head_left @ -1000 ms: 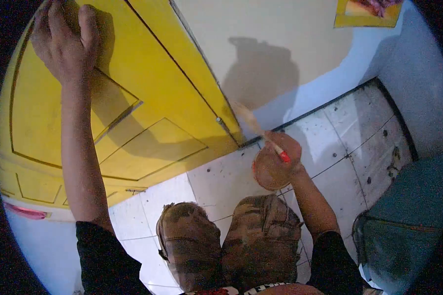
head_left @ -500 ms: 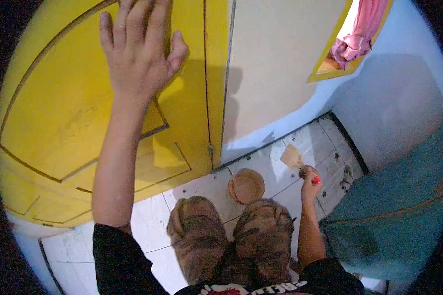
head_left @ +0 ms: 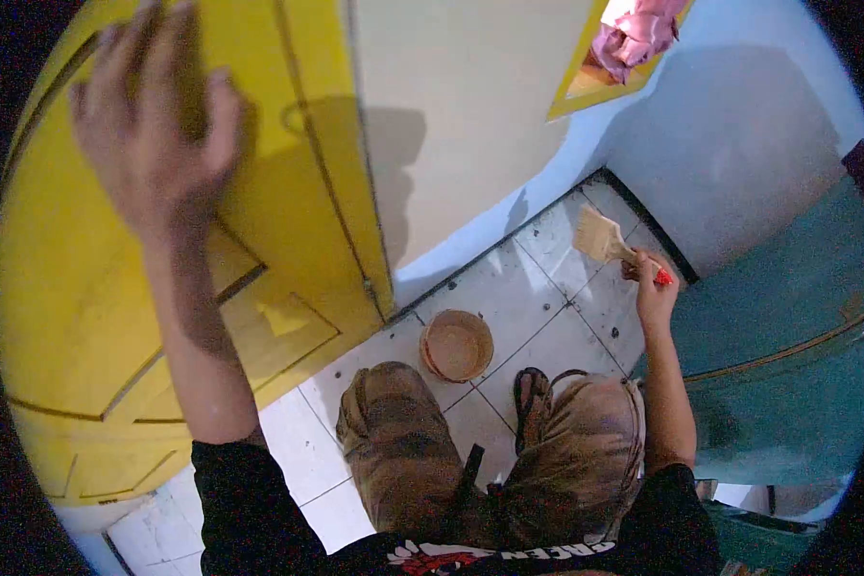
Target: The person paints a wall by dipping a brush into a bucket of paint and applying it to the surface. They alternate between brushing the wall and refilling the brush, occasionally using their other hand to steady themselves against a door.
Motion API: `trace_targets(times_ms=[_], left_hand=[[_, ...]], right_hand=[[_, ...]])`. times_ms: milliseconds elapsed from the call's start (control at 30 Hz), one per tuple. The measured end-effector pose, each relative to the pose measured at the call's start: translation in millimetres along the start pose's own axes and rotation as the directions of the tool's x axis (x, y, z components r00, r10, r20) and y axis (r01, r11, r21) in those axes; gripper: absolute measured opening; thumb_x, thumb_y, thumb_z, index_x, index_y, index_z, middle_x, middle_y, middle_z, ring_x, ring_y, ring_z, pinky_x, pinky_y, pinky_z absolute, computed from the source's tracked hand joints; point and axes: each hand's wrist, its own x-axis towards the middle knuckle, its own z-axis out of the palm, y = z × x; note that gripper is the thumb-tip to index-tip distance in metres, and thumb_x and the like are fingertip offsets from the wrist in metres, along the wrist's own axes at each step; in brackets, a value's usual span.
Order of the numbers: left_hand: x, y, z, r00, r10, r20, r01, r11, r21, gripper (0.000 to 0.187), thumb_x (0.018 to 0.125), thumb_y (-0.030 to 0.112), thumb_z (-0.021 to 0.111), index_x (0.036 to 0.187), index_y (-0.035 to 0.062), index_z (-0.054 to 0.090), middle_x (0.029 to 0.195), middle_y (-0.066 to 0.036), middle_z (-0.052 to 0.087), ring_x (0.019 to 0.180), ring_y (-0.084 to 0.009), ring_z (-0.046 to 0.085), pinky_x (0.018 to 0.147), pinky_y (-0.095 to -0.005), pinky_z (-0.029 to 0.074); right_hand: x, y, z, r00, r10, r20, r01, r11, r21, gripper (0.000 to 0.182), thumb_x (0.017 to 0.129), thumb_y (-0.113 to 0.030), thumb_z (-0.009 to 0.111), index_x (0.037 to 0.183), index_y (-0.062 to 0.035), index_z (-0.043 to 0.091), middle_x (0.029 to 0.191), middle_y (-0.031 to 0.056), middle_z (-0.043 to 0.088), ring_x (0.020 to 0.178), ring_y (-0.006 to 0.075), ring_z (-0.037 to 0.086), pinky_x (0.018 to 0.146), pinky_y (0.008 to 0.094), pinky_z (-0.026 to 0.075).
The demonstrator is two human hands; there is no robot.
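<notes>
While seen from above, with the yellow door taken as landmark: left hand spread flat, fingers splayed, pressed or held against the upper door panel, grasping nothing; contact blurred, so touch not certain. Right hand well to the right of the door, raised over the floor tiles, closed around the handle of a paintbrush; bristles pointing up and toward the door, red handle end showing past the fingers.

Handling, as judged: paintbrush light and stiff in the handle, soft and springy in the flat bristle head; best held on the handle below the ferrule, as here, clear of the bristles. Likely slippery if smeared with paint. Not fragile.

Small round tub on the floor just right of the door's lower corner, between door and right hand, open-topped, brownish inside; contents not readable. Probably light and easy to tip.

Materials and shapes: door glossy yellow, with raised geometric panel mouldings outlined in dark lines; cream wall beside its edge, pale blue band lower down. Floor of square white glazed tiles, speckled with dark spots, dark grout. Pink cloth in a yellow frame, far up and right of the door. Teal curved surface at far right. Camouflage-patterned trousers and a sandal below the tub.
</notes>
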Motion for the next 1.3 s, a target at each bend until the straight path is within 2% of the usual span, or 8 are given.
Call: trace_targets(times_ms=[133, 267, 433, 667, 967, 1167, 1200, 1300], left_hand=[[0, -16, 6, 0.993, 0.111, -0.030, -0.113, 0.991, -0.077, 0.031, 0.079, 0.015, 0.058, 0.108, 0.0045, 0.059, 0.112, -0.013, 0.058, 0.106, -0.0265, 0.052, 0.092, -0.0358, 0.038], [-22, -2, 12, 0.976, -0.214, 0.030, 0.214, 0.941, -0.261, 0.028, 0.084, 0.011, 0.055, 0.109, -0.0026, 0.058, 0.106, -0.014, 0.061, 0.098, -0.0232, 0.058, 0.087, -0.0322, 0.043], [-37, -57, 10, 0.943, -0.304, 0.138, 0.333, 0.884, -0.329, 0.028, 0.087, 0.011, 0.052, 0.108, -0.0063, 0.056, 0.107, -0.014, 0.061, 0.099, -0.0213, 0.058, 0.087, -0.0295, 0.043], [-52, -79, -1, 0.946, -0.321, 0.047, 0.324, 0.938, -0.123, 0.030, 0.083, 0.017, 0.052, 0.110, 0.0024, 0.050, 0.106, -0.014, 0.054, 0.097, -0.0258, 0.051, 0.085, -0.0374, 0.041], [-103, -33, -4, 0.995, -0.094, 0.022, 0.095, 0.994, -0.054, 0.040, 0.079, 0.015, 0.056, 0.116, 0.0060, 0.042, 0.116, -0.018, 0.045, 0.107, -0.0339, 0.046, 0.093, -0.0474, 0.036], [-185, 108, 3, 0.959, 0.191, 0.212, -0.050, 0.843, -0.535, 0.049, 0.077, 0.014, 0.059, 0.120, 0.0084, 0.036, 0.123, -0.020, 0.040, 0.114, -0.0393, 0.042, 0.098, -0.0542, 0.033], [-210, 122, -9, 0.934, -0.014, 0.357, 0.245, 0.752, -0.612, 0.046, 0.073, 0.017, 0.061, 0.115, 0.0117, 0.042, 0.114, -0.019, 0.047, 0.110, -0.0373, 0.046, 0.093, -0.0523, 0.037], [-179, 156, -16, 0.551, 0.461, 0.696, 0.212, 0.729, -0.651, 0.031, 0.059, 0.017, 0.067, 0.086, 0.0047, 0.057, 0.085, -0.010, 0.056, 0.078, -0.0279, 0.056, 0.073, -0.0417, 0.045]], right_hand=[[5, 16, 27, 0.999, -0.044, 0.029, 0.042, 0.996, 0.078, 0.022, 0.089, -0.016, 0.051, 0.096, 0.0033, 0.061, 0.082, 0.0087, 0.063, 0.071, 0.0143, 0.060, 0.064, 0.0275, 0.049], [19, 33, 60, 0.997, 0.052, 0.065, -0.066, 0.968, 0.241, 0.025, 0.090, -0.016, 0.048, 0.096, 0.0060, 0.059, 0.079, 0.0113, 0.062, 0.070, 0.0164, 0.060, 0.063, 0.0294, 0.050], [69, 70, 100, 0.999, -0.033, -0.037, 0.048, 0.844, 0.535, 0.038, 0.090, -0.028, 0.048, 0.099, 0.0079, 0.055, 0.080, 0.0156, 0.061, 0.067, 0.0220, 0.060, 0.061, 0.0327, 0.050], [117, 112, 127, 0.988, 0.026, -0.154, 0.093, 0.693, 0.715, 0.040, 0.088, -0.030, 0.051, 0.104, 0.0069, 0.051, 0.084, 0.0190, 0.059, 0.067, 0.0268, 0.060, 0.058, 0.0358, 0.051], [143, 121, 138, 0.961, -0.214, -0.176, 0.277, 0.695, 0.664, 0.038, 0.087, -0.030, 0.055, 0.097, 0.0069, 0.056, 0.083, 0.0158, 0.060, 0.069, 0.0247, 0.061, 0.063, 0.0362, 0.050], [181, 142, 99, 0.914, -0.221, -0.341, 0.339, 0.877, 0.340, 0.031, 0.088, -0.023, 0.053, 0.101, 0.0042, 0.057, 0.092, 0.0166, 0.062, 0.074, 0.0223, 0.062, 0.066, 0.0335, 0.052], [177, 136, 91, 0.899, -0.270, -0.345, 0.361, 0.903, 0.232, 0.029, 0.088, -0.021, 0.053, 0.101, 0.0050, 0.057, 0.093, 0.0161, 0.062, 0.075, 0.0210, 0.062, 0.068, 0.0329, 0.052], [170, 135, 88, 0.897, -0.294, -0.330, 0.369, 0.909, 0.194, 0.026, 0.088, -0.017, 0.052, 0.099, 0.0061, 0.058, 0.092, 0.0143, 0.063, 0.077, 0.0196, 0.062, 0.071, 0.0314, 0.051]])
